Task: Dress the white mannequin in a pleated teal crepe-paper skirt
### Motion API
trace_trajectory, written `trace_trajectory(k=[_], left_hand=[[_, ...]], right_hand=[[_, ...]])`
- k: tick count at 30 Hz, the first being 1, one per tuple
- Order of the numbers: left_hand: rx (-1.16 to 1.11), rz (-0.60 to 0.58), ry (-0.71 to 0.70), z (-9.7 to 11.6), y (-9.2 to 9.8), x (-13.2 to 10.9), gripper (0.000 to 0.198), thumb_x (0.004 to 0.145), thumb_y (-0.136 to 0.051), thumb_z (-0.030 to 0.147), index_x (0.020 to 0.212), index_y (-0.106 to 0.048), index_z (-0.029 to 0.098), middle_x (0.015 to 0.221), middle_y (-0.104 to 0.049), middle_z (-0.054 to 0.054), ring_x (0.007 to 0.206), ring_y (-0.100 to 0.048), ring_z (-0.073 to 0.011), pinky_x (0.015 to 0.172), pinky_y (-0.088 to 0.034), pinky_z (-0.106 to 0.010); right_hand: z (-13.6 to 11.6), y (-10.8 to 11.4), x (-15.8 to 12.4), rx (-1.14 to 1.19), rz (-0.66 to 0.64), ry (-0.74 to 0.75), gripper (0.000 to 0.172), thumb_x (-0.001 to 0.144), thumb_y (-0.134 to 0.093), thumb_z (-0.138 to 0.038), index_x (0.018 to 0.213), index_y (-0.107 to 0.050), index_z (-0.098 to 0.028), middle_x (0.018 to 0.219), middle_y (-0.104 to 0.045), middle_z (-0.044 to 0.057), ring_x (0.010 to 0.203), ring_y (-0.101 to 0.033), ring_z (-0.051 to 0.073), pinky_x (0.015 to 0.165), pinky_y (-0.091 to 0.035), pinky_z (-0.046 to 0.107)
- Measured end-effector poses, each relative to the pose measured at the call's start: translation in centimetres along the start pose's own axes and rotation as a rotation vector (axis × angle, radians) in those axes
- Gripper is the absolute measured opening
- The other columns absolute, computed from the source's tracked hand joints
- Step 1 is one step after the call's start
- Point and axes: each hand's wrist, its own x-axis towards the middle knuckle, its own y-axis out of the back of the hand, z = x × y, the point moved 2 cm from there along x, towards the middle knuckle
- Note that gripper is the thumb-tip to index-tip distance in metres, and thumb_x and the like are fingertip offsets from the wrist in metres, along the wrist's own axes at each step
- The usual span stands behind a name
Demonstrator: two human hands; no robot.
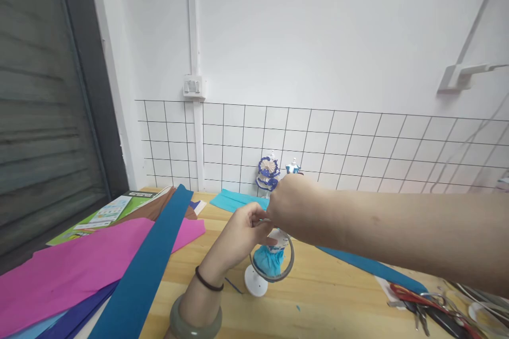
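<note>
A small doll mannequin on a white round base (255,280) stands on the wooden table, wearing a light blue crepe-paper skirt (269,261) with a wire hoop around it. My left hand (242,233), with a black band and a grey-green bangle on the wrist, is closed in a pinch at the mannequin's top. My right hand (292,206) reaches across from the right and bends down over the same spot. Its fingers are hidden behind the wrist, and what they hold does not show.
Long sheets of pink (75,270), dark blue (147,270) and brown crepe paper lie at the left, with a green booklet (107,212). Two finished paper-dressed dolls (269,172) stand by the wire grid at the wall. Scissors and tools (421,304) lie at the right front.
</note>
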Motion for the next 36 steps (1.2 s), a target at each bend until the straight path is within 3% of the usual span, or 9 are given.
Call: trace_trajectory(k=[9, 15, 24, 27, 30, 36], left_hand=[[-0.009, 0.013, -0.01, -0.2, 0.1, 0.1, 0.034, 0.068, -0.075, 0.043, 0.081, -0.057, 0.016, 0.096, -0.068, -0.008, 0.087, -0.066, -0.0242, 0.075, -0.056, -0.039], [-0.02, 0.023, -0.023, 0.0, 0.6, 0.1, 0.039, 0.068, -0.073, 0.049, 0.075, -0.054, 0.016, 0.101, -0.067, -0.008, 0.088, -0.067, -0.0229, 0.074, -0.057, -0.037], [-0.051, -0.027, -0.047, -0.1, 1.7, 0.1, 0.031, 0.077, -0.069, 0.04, 0.073, -0.049, 0.017, 0.111, -0.063, -0.008, 0.095, -0.067, -0.0252, 0.073, -0.058, -0.039], [-0.035, -0.024, -0.046, -0.1, 2.2, 0.1, 0.029, 0.078, -0.068, 0.039, 0.074, -0.05, 0.017, 0.106, -0.064, -0.008, 0.097, -0.067, -0.0257, 0.073, -0.059, -0.039], [-0.021, -0.033, -0.067, -0.2, 2.7, 0.0, 0.026, 0.08, -0.066, 0.038, 0.077, -0.052, 0.017, 0.106, -0.064, -0.008, 0.102, -0.064, -0.0259, 0.075, -0.059, -0.039], [0.021, -0.036, -0.06, -0.2, 3.3, -0.4, 0.027, 0.08, -0.065, 0.041, 0.078, -0.052, 0.018, 0.127, -0.057, -0.011, 0.105, -0.062, -0.0257, 0.072, -0.06, -0.035]], right_hand=[[0.2, -0.4, 0.1, -0.014, 0.029, -0.004, 0.015, 0.065, -0.074, -0.008, 0.076, -0.069, -0.017, 0.062, -0.067, 0.005, 0.06, -0.065, 0.024, 0.046, -0.042, 0.029], [0.6, -1.3, 0.2, -0.005, 0.13, -0.032, 0.011, 0.07, -0.07, -0.007, 0.07, -0.067, -0.018, 0.07, -0.068, 0.006, 0.067, -0.065, 0.021, 0.051, -0.039, 0.027], [1.6, -2.9, 0.1, 0.013, 0.292, -0.059, 0.019, 0.081, -0.059, -0.009, 0.067, -0.067, -0.017, 0.075, -0.068, 0.008, 0.067, -0.064, 0.022, 0.042, -0.028, 0.026], [2.0, -3.7, 0.3, 0.019, 0.357, -0.098, 0.014, 0.078, -0.059, -0.005, 0.082, -0.068, -0.015, 0.084, -0.068, 0.011, 0.068, -0.064, 0.022, 0.041, -0.025, 0.027], [2.4, -4.3, 0.4, 0.041, 0.417, -0.134, 0.027, 0.077, -0.055, -0.001, 0.099, -0.063, -0.015, 0.096, -0.066, 0.013, 0.06, -0.063, 0.019, 0.04, -0.021, 0.027], [2.9, -5.0, 0.9, 0.079, 0.452, -0.053, 0.022, 0.074, -0.056, 0.001, 0.09, -0.061, -0.014, 0.08, -0.069, 0.006, 0.062, -0.065, 0.019, 0.042, -0.024, 0.027]])
